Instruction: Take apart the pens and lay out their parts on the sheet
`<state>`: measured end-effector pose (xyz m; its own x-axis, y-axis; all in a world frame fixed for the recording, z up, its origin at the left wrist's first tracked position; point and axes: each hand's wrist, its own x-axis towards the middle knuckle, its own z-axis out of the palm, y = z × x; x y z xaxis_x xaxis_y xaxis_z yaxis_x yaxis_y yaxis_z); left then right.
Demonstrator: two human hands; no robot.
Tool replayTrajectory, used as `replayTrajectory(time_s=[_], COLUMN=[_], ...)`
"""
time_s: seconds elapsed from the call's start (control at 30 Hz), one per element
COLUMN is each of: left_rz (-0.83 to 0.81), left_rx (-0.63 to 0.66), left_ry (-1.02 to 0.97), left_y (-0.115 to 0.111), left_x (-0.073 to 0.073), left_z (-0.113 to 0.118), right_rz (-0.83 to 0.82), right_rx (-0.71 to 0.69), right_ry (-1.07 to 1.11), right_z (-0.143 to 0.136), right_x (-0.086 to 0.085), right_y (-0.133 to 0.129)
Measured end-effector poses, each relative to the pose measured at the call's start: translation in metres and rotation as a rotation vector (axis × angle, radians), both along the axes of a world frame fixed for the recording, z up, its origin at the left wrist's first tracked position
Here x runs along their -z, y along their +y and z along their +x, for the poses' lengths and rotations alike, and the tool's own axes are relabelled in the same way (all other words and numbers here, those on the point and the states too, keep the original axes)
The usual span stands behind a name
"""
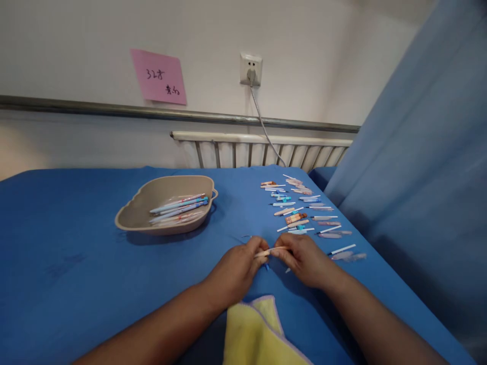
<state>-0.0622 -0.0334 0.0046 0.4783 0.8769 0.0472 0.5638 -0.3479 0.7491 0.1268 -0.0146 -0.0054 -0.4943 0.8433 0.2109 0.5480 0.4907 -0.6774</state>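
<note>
Left hand: the left hand (pixel 238 266) rests low over the blue table cover (pixel 76 243), its fingers pinched round the near end of a thin pale pen barrel (pixel 271 250).
Right hand: the right hand (pixel 304 261) faces the left one and pinches the other end of the same barrel; the fingertips of both hands nearly meet.
Pen barrel: it lies almost level between the two hands, just above the cover, near the middle front of the table.
Small blue piece: a small blue bit (pixel 267 265) shows under the fingers where the hands meet; what it is cannot be told.
Rows of parts: beyond the right hand, pen parts (pixel 300 213) lie in rows on the cover, thin white refills, pale and orange barrels and clear caps, each apart from its neighbour.
Nearest parts: a white refill (pixel 342 249) and a clear cap (pixel 348 256) lie just to the right of the right hand.
Bowl: a beige tray-like bowl (pixel 131 215) stands well to the left and further back, holding several whole pens (pixel 178 205).
Cloth: a yellow cloth (pixel 258 334) lies between the forearms at the near edge.
Wall: a pink note (pixel 159 77) and a socket with a plugged cable (pixel 250 70) sit above a radiator (pixel 262 152).
Curtain: a blue curtain (pixel 426 152) hangs on the right.
</note>
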Motion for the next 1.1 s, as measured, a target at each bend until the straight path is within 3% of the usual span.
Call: replayTrajectory(time_s=[0.13, 0.37, 0.67, 0.83, 1.1], left_rz=[0.047, 0.040, 0.057, 0.054, 0.056], left_rx=[-0.009, -0.015, -0.022, -0.031, -0.016], left_ry=[0.070, 0.061, 0.183, 0.173, 0.127], left_y=[-0.0019, -0.0005, -0.0028, -0.0030, -0.0027], left_x=[0.0033, 0.0085, 0.0045, 0.0047, 0.0047], left_z=[0.0004, -0.0013, 0.0012, 0.0001, -0.0005], right_rz=[-0.008, -0.068, 0.023, -0.033, 0.001], right_rx=[0.006, 0.028, 0.018, 0.027, 0.009], right_ry=[-0.053, 0.078, -0.112, 0.016, -0.021], right_z=[-0.0029, -0.0027, -0.0033, -0.0046, -0.0052], right_x=[0.0063, 0.0078, 0.0046, 0.0070, 0.0080], right_y=[0.0010, -0.0027, -0.0010, -0.0035, -0.0012])
